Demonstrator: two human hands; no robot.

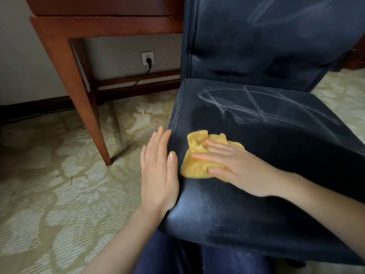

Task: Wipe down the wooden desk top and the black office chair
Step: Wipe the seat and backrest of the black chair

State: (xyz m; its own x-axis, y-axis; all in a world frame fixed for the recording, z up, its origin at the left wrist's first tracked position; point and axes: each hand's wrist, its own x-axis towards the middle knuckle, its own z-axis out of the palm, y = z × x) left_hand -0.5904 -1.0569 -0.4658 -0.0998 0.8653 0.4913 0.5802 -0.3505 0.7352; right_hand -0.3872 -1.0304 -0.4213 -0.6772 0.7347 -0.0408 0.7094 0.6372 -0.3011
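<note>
Landmark: seat (296,151) of the black leather-look office chair.

- Far left of the seat: reddish-brown wooden desk (63,62), only its slanted leg and lower rails visible; the top is out of view, so I can't tell what condition it's in.
- Behind the seat's left edge, on the wall: white socket (147,57) with a black plug in it.
- Left of and below the seat: pale floral carpet (49,175).
- Left hand (159,171): flat against the seat's left side edge, fingers straight and together, holding nothing. Looks like it's bracing the chair.
- Crumpled yellow cloth (197,161): on the seat's front-left part, just inside that edge.
- Right hand (239,165): palm down on the cloth, fingers (215,145) spread and flat. It presses the cloth rather than pinching it, and the fingertips point toward the seat's left edge.
- White chalky smears (254,107): at the back of the seat near the backrest, well apart from the cloth.

Key relation: the smears lie sideways off the right hand, on its far side toward the backrest, not ahead of the fingertips. The oval's long axis runs left-right across the seat. The right hand is the nearer one.

Judgement: the cloth likely needs sliding toward the back of the seat, then swept along that oval. A similar smear (286,14) high on the backrest is also not yet wiped.
</note>
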